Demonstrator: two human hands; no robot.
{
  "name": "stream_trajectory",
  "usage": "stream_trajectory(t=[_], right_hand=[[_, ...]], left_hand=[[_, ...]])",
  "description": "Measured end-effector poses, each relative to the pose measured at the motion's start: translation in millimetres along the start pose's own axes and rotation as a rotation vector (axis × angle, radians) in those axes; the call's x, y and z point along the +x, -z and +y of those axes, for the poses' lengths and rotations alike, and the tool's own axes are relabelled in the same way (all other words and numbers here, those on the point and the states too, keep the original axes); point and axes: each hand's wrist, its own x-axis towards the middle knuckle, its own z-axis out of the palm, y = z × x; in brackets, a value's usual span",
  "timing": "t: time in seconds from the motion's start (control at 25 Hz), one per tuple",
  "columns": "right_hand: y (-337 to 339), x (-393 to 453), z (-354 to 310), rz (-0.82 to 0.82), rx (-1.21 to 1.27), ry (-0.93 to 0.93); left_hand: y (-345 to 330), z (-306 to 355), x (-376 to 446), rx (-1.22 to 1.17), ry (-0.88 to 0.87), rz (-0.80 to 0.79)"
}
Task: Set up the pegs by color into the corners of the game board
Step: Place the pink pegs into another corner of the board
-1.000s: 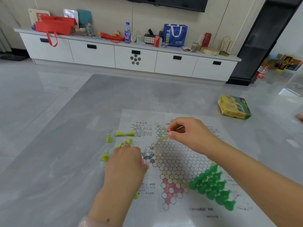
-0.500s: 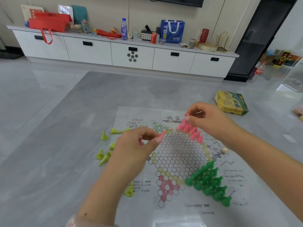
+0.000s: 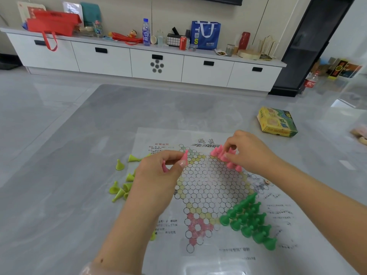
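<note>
Fingers of the left hand pinch a pink peg above the game board, near its far corner. Right hand fingers pinch a peg among the pink cluster at the board's far-right corner. Green pegs fill its near-right corner; yellow-green pegs lie on the tabletop left of the board.

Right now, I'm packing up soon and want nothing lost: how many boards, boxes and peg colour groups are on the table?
game board: 1
yellow box: 1
peg colour groups: 3, namely pink pegs, green pegs and yellow-green pegs
Total: 5
</note>
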Motion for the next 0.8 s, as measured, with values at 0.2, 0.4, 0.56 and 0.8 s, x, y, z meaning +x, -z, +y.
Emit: stream_trajectory(t=[0.2,0.4,0.56,0.8], right_hand=[[-10.5,5.0,3.2,0.031,-0.054,-0.034],[-17.6,5.5,6.8,0.039,-0.101,-0.036],[-18.1,4.8,8.6,0.043,-0.158,-0.023],[-12.0,2.4,5.6,0.036,-0.099,-0.011]], left_hand=[[3.4,-3.1,2.2,-0.024,0.015,0.088],[4.5,-3.0,2.8,-0.043,0.047,0.091],[4.2,-3.0,2.9,-0.036,0.063,0.1],[4.4,-2.6,2.0,-0.033,0.064,0.099]])
